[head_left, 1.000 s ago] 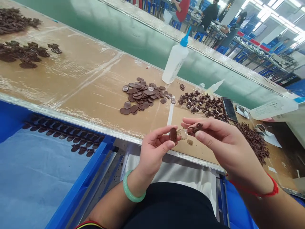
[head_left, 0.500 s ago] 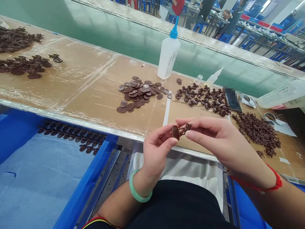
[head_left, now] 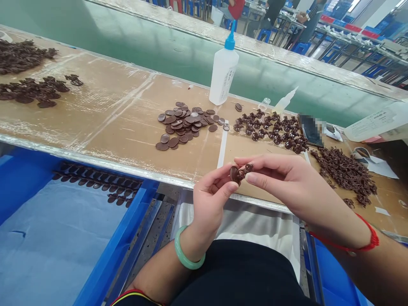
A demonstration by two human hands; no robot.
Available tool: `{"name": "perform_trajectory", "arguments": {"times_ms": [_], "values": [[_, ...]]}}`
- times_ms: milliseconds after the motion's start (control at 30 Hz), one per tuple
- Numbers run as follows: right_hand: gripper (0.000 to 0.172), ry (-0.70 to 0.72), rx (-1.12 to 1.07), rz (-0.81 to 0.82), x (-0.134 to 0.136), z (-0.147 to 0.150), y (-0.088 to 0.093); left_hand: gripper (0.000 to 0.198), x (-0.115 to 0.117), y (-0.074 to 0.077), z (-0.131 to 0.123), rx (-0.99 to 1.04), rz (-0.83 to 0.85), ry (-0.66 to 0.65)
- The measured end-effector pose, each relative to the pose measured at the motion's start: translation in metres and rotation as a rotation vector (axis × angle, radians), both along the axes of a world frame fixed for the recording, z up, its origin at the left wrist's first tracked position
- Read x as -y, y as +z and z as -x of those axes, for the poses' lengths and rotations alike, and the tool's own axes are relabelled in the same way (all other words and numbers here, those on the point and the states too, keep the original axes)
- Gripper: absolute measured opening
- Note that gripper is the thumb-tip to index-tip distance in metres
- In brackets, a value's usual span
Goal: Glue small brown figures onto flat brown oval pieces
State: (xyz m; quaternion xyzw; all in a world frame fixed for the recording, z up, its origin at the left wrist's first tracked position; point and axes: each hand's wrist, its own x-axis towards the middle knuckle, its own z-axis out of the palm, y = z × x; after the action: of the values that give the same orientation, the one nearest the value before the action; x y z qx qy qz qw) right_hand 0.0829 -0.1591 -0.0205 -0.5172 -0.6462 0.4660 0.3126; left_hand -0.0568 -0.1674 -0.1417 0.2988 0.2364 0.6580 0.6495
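**Both hands pinching, parts meeting**

Your left hand has the brown oval disc snug between thumb and fingers, and your right hand is pinched tight on the little dark figure. Looks like they're touching, held above the bench near its front edge, btw.

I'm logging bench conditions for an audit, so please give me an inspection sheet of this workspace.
Surface: scuffed brown tabletop, whitish streaks.
Job's things: dark-brown oval disc and dark-brown openwork piece, apparently touching; pile of dark-brown oval discs.
Clutter: upright translucent bottle with blue nozzle; black rectangular phone.
Grip: bare left hand pinches the disc; bare right hand pinches the piece.
Cables: nothing seen.
Surroundings: long green strip behind the tabletop; blue plastic tray at lower left; person in red beyond.
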Motion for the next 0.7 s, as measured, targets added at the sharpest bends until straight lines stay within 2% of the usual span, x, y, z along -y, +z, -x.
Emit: {"name": "perform_trajectory", "arguments": {"times_ms": [700], "values": [[0.011,-0.001,0.041,-0.02,-0.0003,-0.004,-0.0064,0.033,0.0001,-0.0031,-0.0068,-0.018,0.056,0.006]]}}
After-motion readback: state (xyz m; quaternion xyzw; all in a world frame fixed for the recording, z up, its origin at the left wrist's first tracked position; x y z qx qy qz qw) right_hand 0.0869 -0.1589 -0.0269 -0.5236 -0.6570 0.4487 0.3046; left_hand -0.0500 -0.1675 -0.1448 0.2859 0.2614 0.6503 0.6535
